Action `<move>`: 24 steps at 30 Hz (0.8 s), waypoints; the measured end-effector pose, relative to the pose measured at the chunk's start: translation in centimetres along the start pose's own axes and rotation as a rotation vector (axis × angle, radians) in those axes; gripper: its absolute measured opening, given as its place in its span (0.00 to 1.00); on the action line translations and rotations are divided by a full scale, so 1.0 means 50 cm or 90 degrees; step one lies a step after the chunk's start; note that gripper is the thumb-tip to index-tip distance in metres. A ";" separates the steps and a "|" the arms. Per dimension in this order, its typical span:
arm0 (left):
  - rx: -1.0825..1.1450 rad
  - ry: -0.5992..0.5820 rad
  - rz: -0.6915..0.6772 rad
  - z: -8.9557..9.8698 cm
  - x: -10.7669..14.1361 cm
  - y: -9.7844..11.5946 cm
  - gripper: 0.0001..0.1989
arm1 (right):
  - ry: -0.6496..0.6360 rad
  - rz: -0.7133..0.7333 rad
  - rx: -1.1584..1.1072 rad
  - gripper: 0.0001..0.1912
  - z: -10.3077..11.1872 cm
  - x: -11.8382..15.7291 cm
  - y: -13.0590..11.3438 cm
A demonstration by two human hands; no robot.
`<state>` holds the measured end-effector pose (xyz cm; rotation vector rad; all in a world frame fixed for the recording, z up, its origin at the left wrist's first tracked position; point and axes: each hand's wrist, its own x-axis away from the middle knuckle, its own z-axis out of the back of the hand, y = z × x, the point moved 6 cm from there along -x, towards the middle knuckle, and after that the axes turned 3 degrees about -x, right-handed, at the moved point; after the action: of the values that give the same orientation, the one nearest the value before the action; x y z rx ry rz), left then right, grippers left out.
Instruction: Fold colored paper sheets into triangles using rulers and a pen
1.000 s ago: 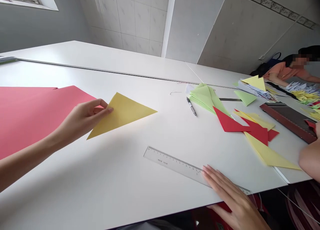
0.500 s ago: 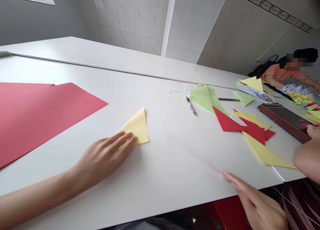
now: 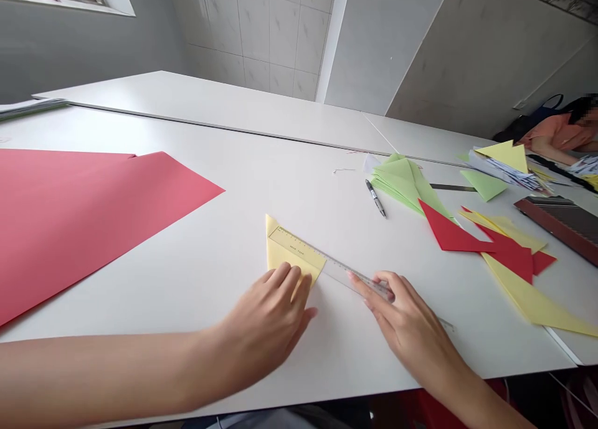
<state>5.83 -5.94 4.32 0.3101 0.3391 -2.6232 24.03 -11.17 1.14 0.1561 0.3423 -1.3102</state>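
Observation:
A folded yellow paper triangle (image 3: pixel 283 248) lies flat on the white table (image 3: pixel 196 127), with a clear plastic ruler (image 3: pixel 343 270) across it. My left hand (image 3: pixel 266 320) presses down on the triangle's lower part, its fingers hiding that corner. My right hand (image 3: pixel 406 317) holds the ruler from the near side, with its fingertips on the plastic. The ruler's far end runs over the paper's upper edge.
A large red paper sheet (image 3: pixel 88 230) lies to the left. At the right are a green paper stack (image 3: pixel 404 183), a black pen (image 3: pixel 375 198), red and yellow paper triangles (image 3: pixel 511 267), and a paper trimmer (image 3: pixel 565 220). Another person (image 3: pixel 558 133) works at the far right.
The yellow triangle has gone from held up in my left hand to flat on the table. My right hand has brought the ruler from the table's near edge onto it.

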 end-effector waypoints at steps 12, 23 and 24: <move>0.237 -0.073 -0.116 -0.028 0.023 -0.028 0.28 | -0.070 0.138 -0.108 0.25 0.001 -0.082 0.061; 0.306 -0.054 -0.054 -0.029 0.019 -0.031 0.26 | -0.063 0.218 -0.135 0.20 0.002 -0.109 0.066; 0.308 -0.058 -0.053 -0.027 0.019 -0.030 0.27 | -0.076 0.227 -0.130 0.21 0.001 -0.117 0.054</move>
<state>4.51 -4.65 3.04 0.3361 -0.3275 -2.7630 25.39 -5.14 2.92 -0.0338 0.3279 -0.9213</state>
